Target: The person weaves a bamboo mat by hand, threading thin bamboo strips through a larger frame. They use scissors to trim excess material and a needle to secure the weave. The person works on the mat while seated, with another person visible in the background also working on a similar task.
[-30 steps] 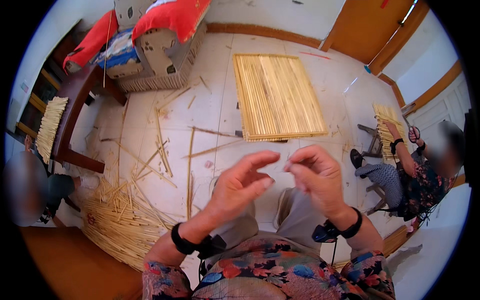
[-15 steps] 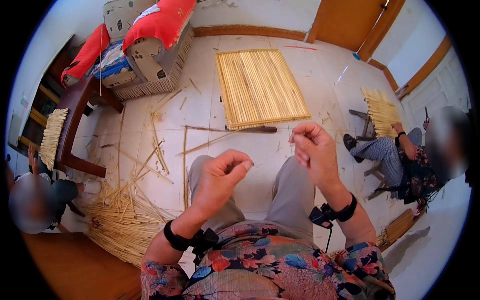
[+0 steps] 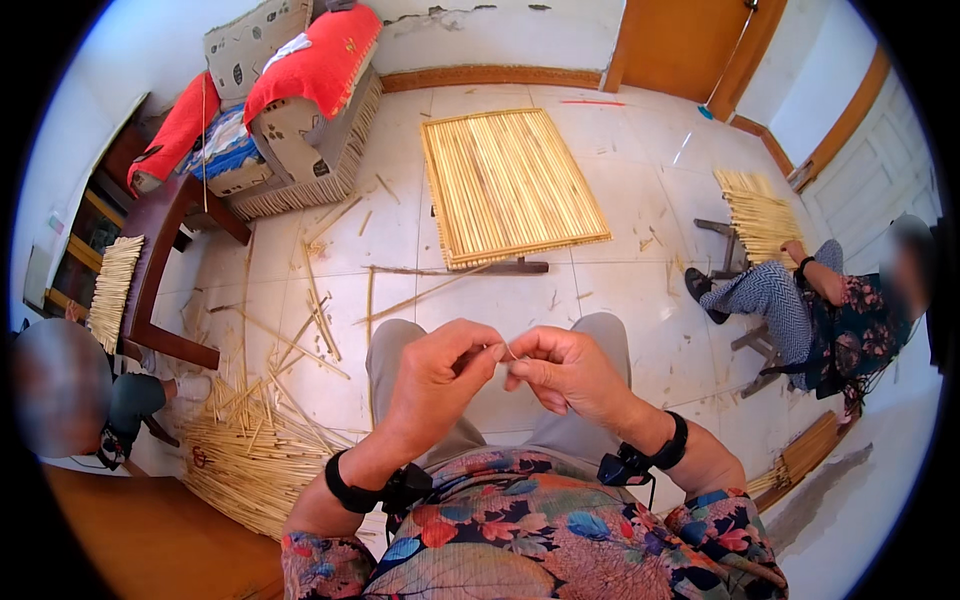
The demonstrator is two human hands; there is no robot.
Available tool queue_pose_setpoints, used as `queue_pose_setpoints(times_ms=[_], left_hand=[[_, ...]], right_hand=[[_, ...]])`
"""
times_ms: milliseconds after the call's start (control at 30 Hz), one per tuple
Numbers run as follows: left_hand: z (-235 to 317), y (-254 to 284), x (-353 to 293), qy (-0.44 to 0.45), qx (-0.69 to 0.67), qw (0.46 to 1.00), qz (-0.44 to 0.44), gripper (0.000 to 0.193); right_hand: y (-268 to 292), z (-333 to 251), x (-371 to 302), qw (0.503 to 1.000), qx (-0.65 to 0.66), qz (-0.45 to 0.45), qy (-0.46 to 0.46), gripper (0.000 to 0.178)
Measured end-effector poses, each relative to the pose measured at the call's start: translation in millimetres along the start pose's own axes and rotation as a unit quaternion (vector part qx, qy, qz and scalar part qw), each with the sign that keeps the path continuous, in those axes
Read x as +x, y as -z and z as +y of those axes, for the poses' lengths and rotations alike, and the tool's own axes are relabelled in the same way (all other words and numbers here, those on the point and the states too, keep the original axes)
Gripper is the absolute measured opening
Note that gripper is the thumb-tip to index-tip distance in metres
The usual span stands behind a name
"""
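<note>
Above my lap, my left hand and my right hand meet fingertip to fingertip, both closed in a pinch. Between them shows a fine thread-like strand, too thin to make out well. Beyond my knees a framed panel of straw-coloured stalks rests on a dark low wooden support. Neither hand touches the panel.
A heap of cut stalks lies at left, with loose stalks scattered on the tiles. A person sits at left by a dark bench bearing a stalk mat. Another sits at right with a stalk mat. An armchair stands behind.
My right hand has come down and left, from raised and apart to touching distance of my left fingertips. My left hand has shifted slightly lower. The person at left has lowered a raised hand.
</note>
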State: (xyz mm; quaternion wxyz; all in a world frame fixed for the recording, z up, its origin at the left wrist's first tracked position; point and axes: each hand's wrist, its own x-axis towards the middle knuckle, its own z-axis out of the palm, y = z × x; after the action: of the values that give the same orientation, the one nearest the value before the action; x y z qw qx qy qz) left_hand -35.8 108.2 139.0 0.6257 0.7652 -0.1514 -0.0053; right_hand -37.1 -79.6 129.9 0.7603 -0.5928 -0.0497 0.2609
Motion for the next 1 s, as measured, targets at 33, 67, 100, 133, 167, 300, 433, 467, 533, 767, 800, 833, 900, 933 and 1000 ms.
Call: queue_pose_setpoints(times_ms=[33,67,100,133,167,300,433,467,533,767,800,833,900,933,1000], left_hand=[[-4,3,0,-0.016,0.018,1.000,-0.002,0.004],[-6,5,-1,-0.032,0.037,0.999,-0.004,0.004],[-6,8,-3,-0.022,0.039,0.999,-0.005,0.004],[-5,11,-5,-0.013,0.041,0.999,-0.006,0.004],[-4,13,-7,-0.003,0.041,0.999,-0.006,0.004],[-7,16,-9,0.027,-0.009,0.999,-0.018,0.003],[-9,15,-9,0.057,-0.063,0.996,-0.015,0.002],[-10,16,-9,0.060,-0.069,0.996,-0.015,0.002],[-12,17,-9,0.056,-0.072,0.996,-0.016,0.003],[-20,25,-8,0.033,-0.071,0.996,-0.035,0.007],[-21,26,-6,0.015,-0.018,0.999,-0.045,0.010],[-22,28,-3,-0.004,0.034,0.998,-0.055,0.013],[-28,30,0,-0.062,0.148,0.986,-0.035,0.019],[-35,30,2,-0.101,0.209,0.973,-0.004,0.023],[-28,31,6,-0.116,0.213,0.969,0.039,0.028]], right_hand=[[4,0,-2,1.000,-0.016,0.004,-0.009,0.018],[8,-1,-4,0.999,-0.032,0.009,-0.020,0.018],[13,-1,-6,0.999,-0.031,0.018,-0.009,0.017],[18,-2,-7,0.999,-0.029,0.027,0.002,0.016],[22,-4,-8,0.999,-0.029,0.036,0.012,0.015],[29,-12,-13,0.992,-0.094,0.076,0.033,0.011],[32,-21,-17,0.983,-0.138,0.108,0.046,0.009],[33,-23,-18,0.982,-0.144,0.114,0.044,0.008],[31,-26,-18,0.980,-0.149,0.109,0.077,0.008],[31,-33,-14,0.972,-0.173,0.121,0.107,0.006],[30,-33,-13,0.967,-0.189,0.123,0.117,0.006],[28,-33,-11,0.963,-0.205,0.125,0.127,0.006],[25,-33,-8,0.947,-0.256,0.126,0.148,0.006],[25,-30,-6,0.935,-0.291,0.125,0.158,0.006],[26,-27,-5,0.920,-0.329,0.127,0.171,0.006]])
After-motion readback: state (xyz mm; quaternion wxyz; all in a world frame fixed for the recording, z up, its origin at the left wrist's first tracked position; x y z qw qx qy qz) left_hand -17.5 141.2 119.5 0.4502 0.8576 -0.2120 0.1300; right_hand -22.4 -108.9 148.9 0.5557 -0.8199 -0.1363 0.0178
